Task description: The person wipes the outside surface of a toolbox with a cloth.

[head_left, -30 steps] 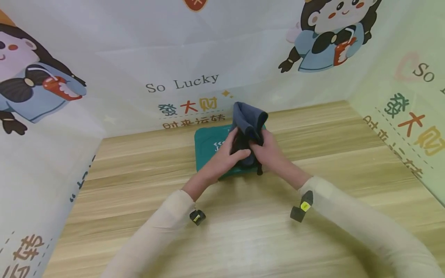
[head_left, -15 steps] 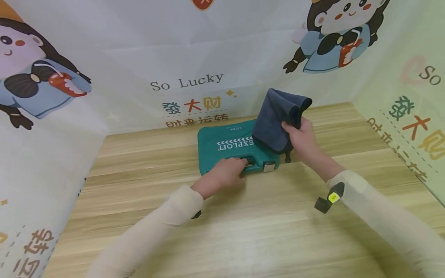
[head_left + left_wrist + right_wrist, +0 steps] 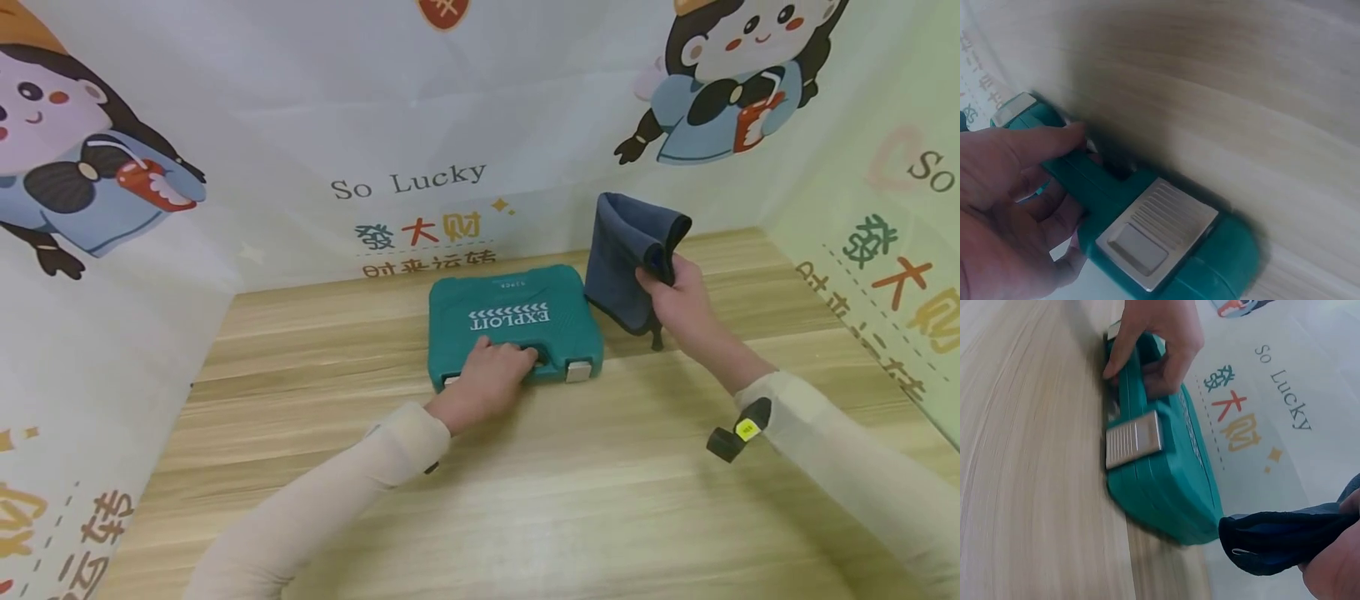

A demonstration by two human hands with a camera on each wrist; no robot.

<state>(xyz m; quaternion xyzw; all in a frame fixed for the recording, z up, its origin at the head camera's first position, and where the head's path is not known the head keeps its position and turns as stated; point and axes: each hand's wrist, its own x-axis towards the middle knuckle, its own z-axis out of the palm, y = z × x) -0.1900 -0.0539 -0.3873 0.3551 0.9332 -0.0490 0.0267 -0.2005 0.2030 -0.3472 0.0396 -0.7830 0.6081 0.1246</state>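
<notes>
FIG: On the desk [image 3: 540, 500], toward twelve o'clock, I see the teal case [image 3: 517, 318], probably stiff and weighty, the left hand [image 3: 487, 379] gripping its six-o'clock handle [image 3: 1087, 180], the sound hold. At its two o'clock, the right hand [image 3: 684, 300] pinches the blue cloth [image 3: 621, 262], likely light and limp.

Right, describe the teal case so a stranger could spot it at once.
On the wooden tabletop, look toward the far wall printed "So Lucky". There, the left hand grips the teal case by its handle. Unlike the dark blue fabric beside it, it bears white EXPLOIT lettering.
</notes>
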